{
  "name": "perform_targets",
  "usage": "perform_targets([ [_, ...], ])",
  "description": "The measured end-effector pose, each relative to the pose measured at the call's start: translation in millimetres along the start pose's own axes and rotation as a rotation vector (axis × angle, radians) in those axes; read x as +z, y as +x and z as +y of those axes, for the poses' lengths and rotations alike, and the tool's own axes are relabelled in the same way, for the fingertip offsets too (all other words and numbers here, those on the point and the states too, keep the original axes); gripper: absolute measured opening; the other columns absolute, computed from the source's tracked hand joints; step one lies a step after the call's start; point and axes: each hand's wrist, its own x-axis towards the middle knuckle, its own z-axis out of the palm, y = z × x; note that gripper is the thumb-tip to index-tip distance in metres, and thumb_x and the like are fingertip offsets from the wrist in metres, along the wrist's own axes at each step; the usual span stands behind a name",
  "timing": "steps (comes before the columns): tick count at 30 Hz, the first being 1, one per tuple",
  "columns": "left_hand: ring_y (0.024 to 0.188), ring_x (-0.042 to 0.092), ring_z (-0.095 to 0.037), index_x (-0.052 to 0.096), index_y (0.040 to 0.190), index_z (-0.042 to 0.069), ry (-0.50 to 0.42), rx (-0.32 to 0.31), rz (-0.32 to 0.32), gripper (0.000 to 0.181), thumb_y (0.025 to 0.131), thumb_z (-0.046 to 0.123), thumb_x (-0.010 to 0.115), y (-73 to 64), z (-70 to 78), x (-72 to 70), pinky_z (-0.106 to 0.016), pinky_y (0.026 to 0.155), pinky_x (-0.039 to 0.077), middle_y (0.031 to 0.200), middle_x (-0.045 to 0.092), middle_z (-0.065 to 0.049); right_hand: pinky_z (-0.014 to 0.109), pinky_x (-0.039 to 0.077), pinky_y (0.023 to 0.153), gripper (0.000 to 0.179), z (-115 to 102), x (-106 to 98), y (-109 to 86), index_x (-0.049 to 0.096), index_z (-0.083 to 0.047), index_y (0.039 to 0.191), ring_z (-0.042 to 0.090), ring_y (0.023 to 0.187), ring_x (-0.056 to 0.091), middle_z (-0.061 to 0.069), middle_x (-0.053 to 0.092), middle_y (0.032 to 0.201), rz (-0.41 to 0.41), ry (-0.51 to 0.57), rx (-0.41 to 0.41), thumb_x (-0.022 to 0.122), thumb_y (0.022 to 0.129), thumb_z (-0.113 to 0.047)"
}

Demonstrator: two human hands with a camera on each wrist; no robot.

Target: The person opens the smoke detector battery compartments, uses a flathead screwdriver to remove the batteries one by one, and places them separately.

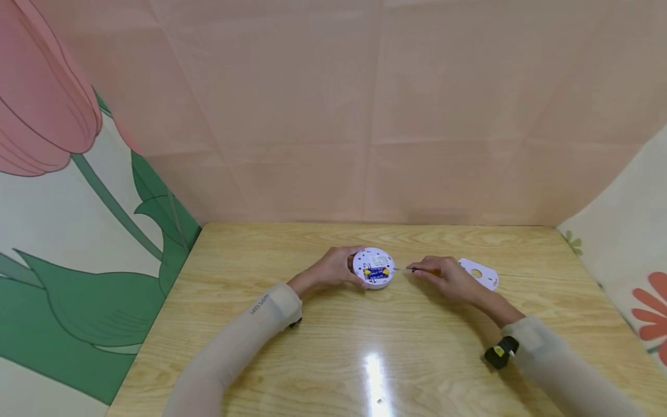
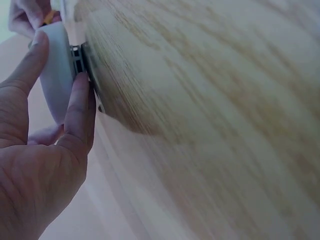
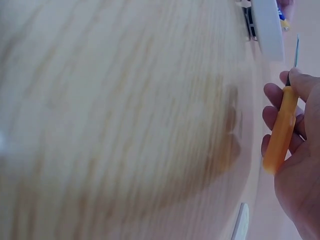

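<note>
On the left, my left hand (image 1: 336, 267) grips the edge of a round white device (image 1: 371, 258), like a smoke alarm. Its upper face has several small holes, a printed label and a blue-and-yellow battery (image 1: 376, 274). In the left wrist view the thumb lies on the device's white side (image 2: 56, 75), and the fingers reach below it, by a dark part (image 2: 77, 59) underneath. My right hand (image 1: 450, 278) holds a screwdriver (image 3: 281, 130) by its orange handle. The thin metal shaft (image 1: 403, 269) points left, its tip right at the device's right rim.
A white plate (image 1: 487, 277) with a round hole and rounded ends lies on the wooden table (image 1: 312, 359), just beyond the right hand. A pink cloth backdrop (image 1: 365, 116) rises behind the table's back edge. Printed flower panels stand at both sides.
</note>
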Motion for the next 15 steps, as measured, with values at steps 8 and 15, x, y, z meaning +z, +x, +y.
perform_targets([
  [8,0.118,0.066,-0.015,0.055,0.151,0.008,-0.014,-0.036,0.082,0.094,0.071,0.026,0.102,1.8,-0.2,3.6,-0.030,0.106,0.050,0.135,0.070,-0.007,0.024,0.060,0.082,0.027,0,-6,4.3,0.077,-0.002,0.122,0.014,0.094,0.074,0.008,0.080,0.104,0.022,-0.022,-0.061,0.072,0.096,0.005],
  [15,0.122,0.064,-0.019,0.057,0.147,0.008,0.013,-0.044,0.137,0.091,0.070,0.026,0.102,1.9,2.9,4.5,-0.033,0.108,0.049,0.135,0.070,-0.008,0.020,0.053,0.069,0.025,-3,-16,6.8,0.077,0.000,0.123,0.012,0.084,0.069,0.009,0.079,0.103,0.017,-0.004,-0.014,0.071,0.098,0.003],
])
